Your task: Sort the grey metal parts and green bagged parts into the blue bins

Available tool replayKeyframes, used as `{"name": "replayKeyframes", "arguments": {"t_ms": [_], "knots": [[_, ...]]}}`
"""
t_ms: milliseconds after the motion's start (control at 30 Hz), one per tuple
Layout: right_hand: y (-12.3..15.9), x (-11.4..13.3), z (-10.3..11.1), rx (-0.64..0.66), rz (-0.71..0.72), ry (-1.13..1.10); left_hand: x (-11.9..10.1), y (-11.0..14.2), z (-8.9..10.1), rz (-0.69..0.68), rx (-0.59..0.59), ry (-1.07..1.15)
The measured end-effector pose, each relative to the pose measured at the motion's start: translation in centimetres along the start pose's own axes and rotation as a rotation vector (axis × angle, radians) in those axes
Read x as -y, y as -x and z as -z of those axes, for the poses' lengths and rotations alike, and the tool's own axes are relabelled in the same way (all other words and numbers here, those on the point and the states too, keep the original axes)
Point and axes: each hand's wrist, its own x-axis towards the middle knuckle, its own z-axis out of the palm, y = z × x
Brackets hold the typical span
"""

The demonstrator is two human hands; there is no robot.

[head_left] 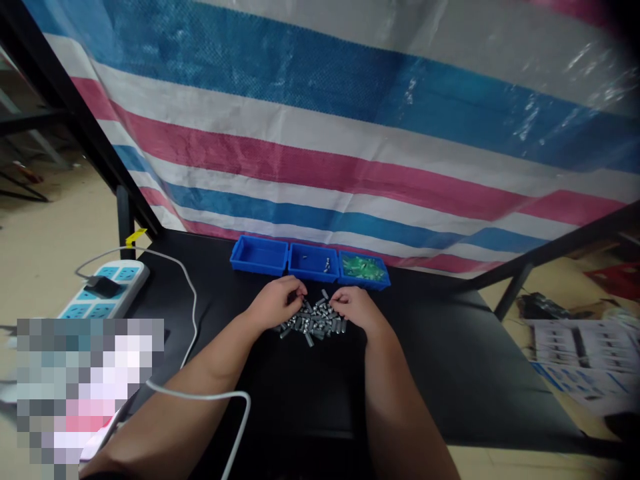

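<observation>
A loose heap of small grey metal cylinders [314, 324] lies on the black table. At its upper left edge, my left hand [279, 301] has its fingers curled and the thumb drawn in. Across from it, my right hand [356, 307] pinches thumb and fingertips together at the heap's upper right. Whatever is between the fingers of either hand is too small to make out. Just behind the hands stand three joined blue bins. The middle bin [313, 275] holds a few small shiny metal pieces, the right bin [366, 283] green pieces, and the left bin [259, 271] shows a bare floor.
A white power strip [131, 288] with a black plug [103, 287] lies at the table's left. Its white cable [194, 293] runs near my left forearm, beside a blurred-out object. A striped tarp [320, 167] hangs behind the bins. Black frame bars [515, 291] flank the table [450, 360].
</observation>
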Motion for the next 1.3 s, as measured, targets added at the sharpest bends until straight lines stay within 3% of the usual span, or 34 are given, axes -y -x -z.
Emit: {"name": "replayKeyframes", "arguments": {"t_ms": [133, 300, 367, 500, 667, 933, 1300], "knots": [[-0.2, -0.2, 0.2, -0.037, 0.063, -0.065, -0.1, 0.0, 0.1, 0.009, -0.002, 0.002], [-0.8, 1.1, -0.2, -0.448, 0.26, -0.405, -0.2, 0.1, 0.2, 0.005, -0.005, 0.015], [-1.1, 1.5, -0.7, -0.482, 0.284, -0.456, -0.2, 0.1, 0.2, 0.0, -0.007, 0.014], [-1.2, 1.2, -1.2, -0.382, 0.248, -0.307, -0.1, 0.0, 0.2, -0.002, -0.015, 0.005], [-0.5, 0.5, -0.3, -0.376, 0.256, -0.164, -0.1, 0.1, 0.3, -0.012, -0.013, 0.007], [0.5, 0.5, 1.0, -0.02, 0.27, 0.061, -0.1, 0.1, 0.3, 0.002, 0.0, 0.002], [0.1, 0.2, 0.8, -0.017, 0.26, 0.174, 0.0, 0.1, 0.1, 0.013, 0.016, -0.008]]}}
